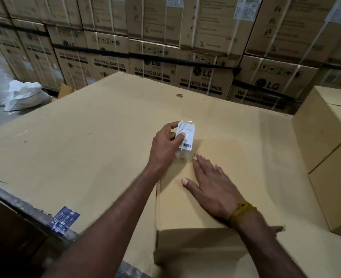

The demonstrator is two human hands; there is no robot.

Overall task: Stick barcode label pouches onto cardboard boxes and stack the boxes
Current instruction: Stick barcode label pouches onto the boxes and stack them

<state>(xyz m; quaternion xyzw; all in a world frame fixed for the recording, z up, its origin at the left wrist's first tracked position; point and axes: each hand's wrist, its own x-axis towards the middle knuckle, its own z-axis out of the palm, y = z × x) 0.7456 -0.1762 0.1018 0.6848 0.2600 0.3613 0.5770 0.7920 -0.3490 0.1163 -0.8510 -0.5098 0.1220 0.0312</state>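
A plain cardboard box (235, 163) lies in front of me on a large flat cardboard sheet (85, 141). My left hand (165, 145) pinches a clear barcode label pouch (186, 137) between thumb and fingers, holding it over the box's far left corner. The pouch shows a white printed label with a barcode at its lower end. My right hand (211, 187) rests flat on the box top with fingers spread, just below the pouch. A yellow band circles that wrist.
Two plain boxes (326, 137) stand stacked at the right edge. A wall of printed washing machine cartons (201, 77) fills the background. White sacks (15, 93) lie on the floor at the left. A dark taped edge (65, 219) borders the sheet at lower left.
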